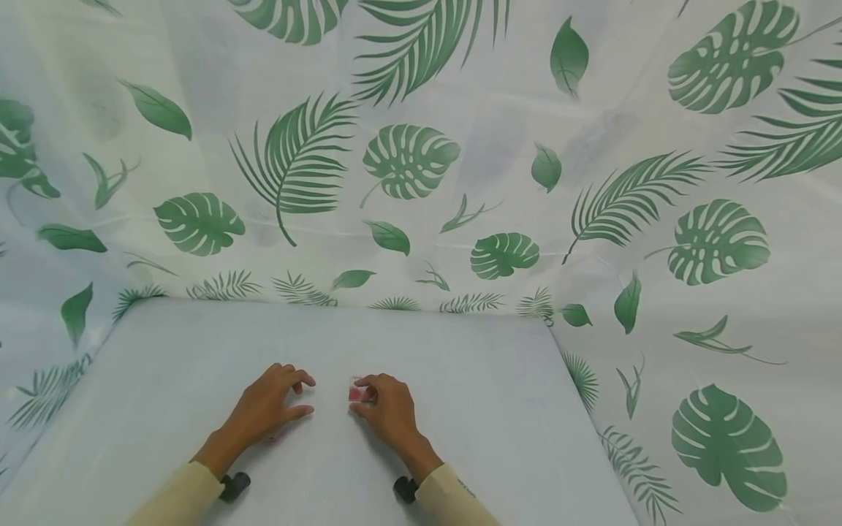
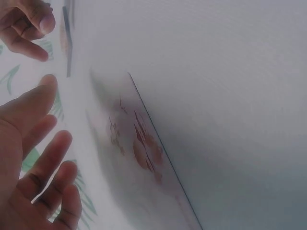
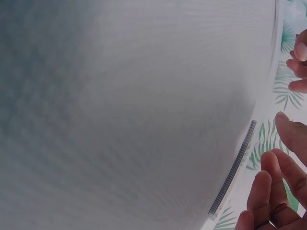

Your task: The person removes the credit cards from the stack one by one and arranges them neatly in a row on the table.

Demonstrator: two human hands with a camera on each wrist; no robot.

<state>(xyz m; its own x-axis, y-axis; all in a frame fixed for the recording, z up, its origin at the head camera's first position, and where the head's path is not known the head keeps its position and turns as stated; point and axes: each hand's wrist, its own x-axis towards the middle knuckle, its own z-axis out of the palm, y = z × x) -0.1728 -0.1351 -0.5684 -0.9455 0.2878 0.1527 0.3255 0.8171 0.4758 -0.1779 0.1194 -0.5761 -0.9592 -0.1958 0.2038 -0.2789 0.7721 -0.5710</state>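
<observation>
Over the white table, my left hand (image 1: pixel 266 403) has its fingers loosely bent and its thumb apart, with nothing between them. Below it in the left wrist view lies a thin flat card (image 2: pixel 146 153) printed with a reddish-brown pattern. In the head view, the left hand and wrist hide most of this card. My right hand (image 1: pixel 392 410) hovers over a small stack of cards (image 1: pixel 355 394) with a red print on top. The right wrist view shows the layered edge of that stack (image 3: pixel 233 170), with the fingertips apart from it.
The white tabletop (image 1: pixel 460 365) extends around both hands. Behind it and at its sides hangs a white sheet (image 1: pixel 506 183) printed with green leaves. A dark camera (image 1: pixel 234 486) is on the left wrist and another camera (image 1: pixel 406 489) on the right.
</observation>
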